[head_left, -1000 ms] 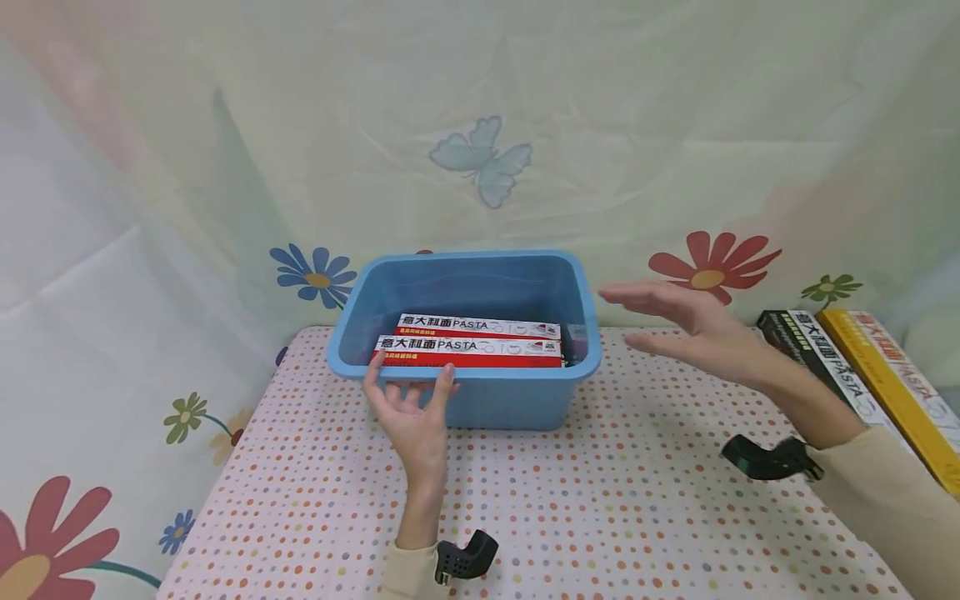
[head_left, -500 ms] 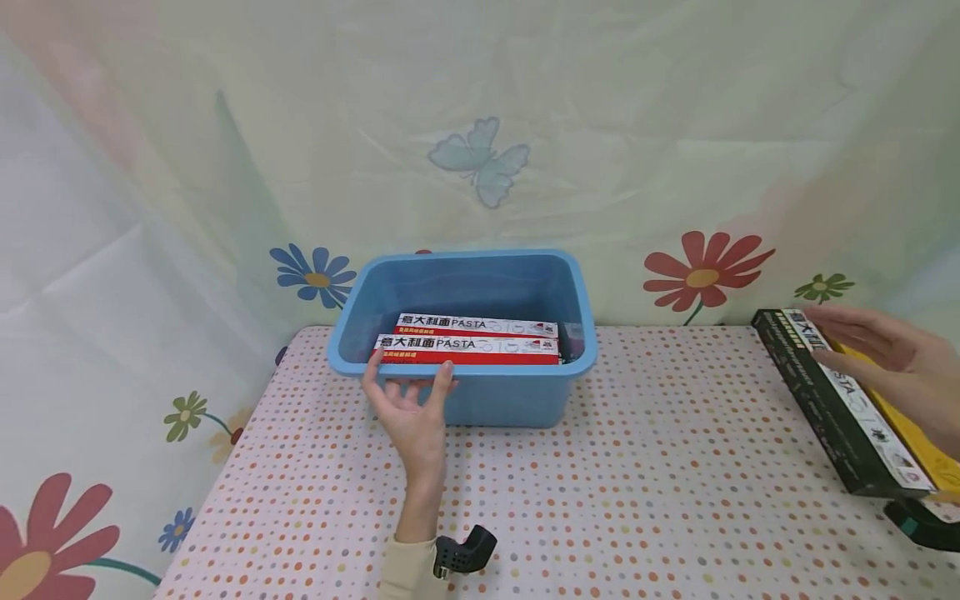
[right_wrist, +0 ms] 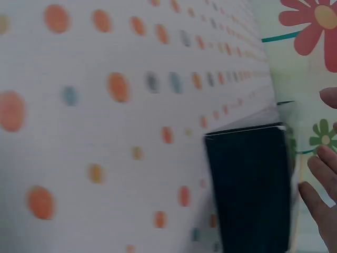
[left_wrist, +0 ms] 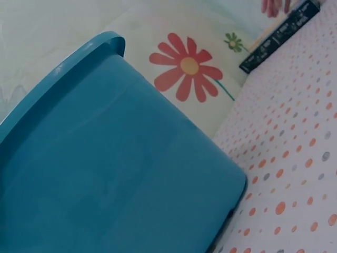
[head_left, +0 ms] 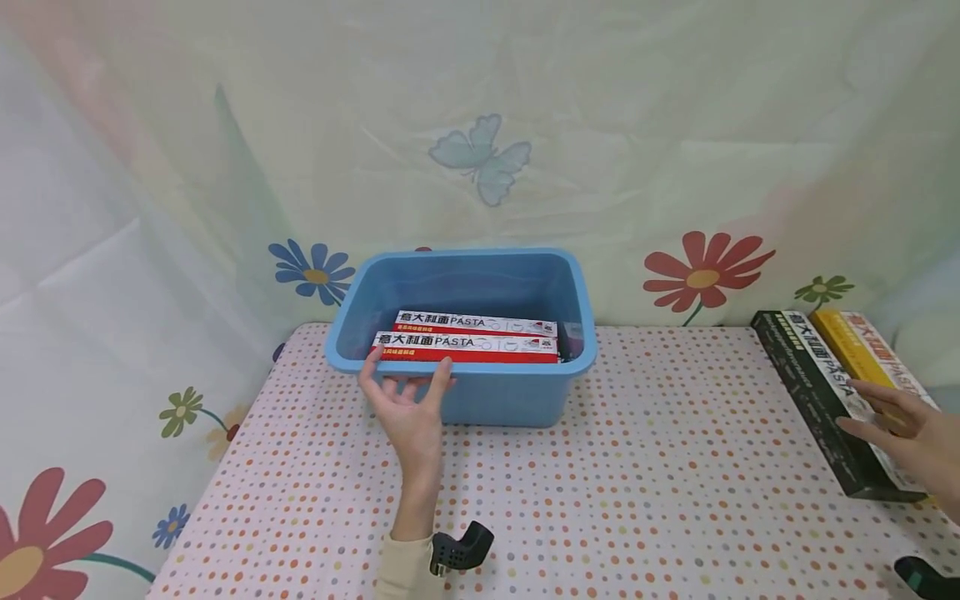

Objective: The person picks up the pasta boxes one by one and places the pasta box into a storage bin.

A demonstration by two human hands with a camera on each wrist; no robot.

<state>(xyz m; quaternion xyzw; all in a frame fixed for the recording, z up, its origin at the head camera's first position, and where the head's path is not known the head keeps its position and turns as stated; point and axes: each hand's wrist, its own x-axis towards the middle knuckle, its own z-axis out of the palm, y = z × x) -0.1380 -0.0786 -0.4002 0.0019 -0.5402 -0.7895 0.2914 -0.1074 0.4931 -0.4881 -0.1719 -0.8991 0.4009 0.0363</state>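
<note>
In the head view, my left hand (head_left: 408, 425) grips the front rim of a blue plastic bin (head_left: 502, 400), its thumb and index finger over the rim and the other fingers below it. Two red-and-white pasta boxes (head_left: 468, 347) lie in the bin, labels up. At the far right, my right hand (head_left: 911, 437) is over a black pasta box (head_left: 806, 400), thumb near the box's left edge and fingers extended across its top. Whether they touch is unclear. A yellow pasta box (head_left: 847, 342) lies beside the black one, partly hidden by that hand.
A dotted cloth covers the table (head_left: 660, 500). Behind it hangs a pale curtain (head_left: 645, 150) printed with flowers and a butterfly. A small clear-and-dark item (head_left: 572, 340) shows at the bin's right inner end, too small to make out.
My right hand has swung from beside the bin to the boxes at the far right, then lowered toward the near part of the black box. My left hand keeps its hold on the bin.
</note>
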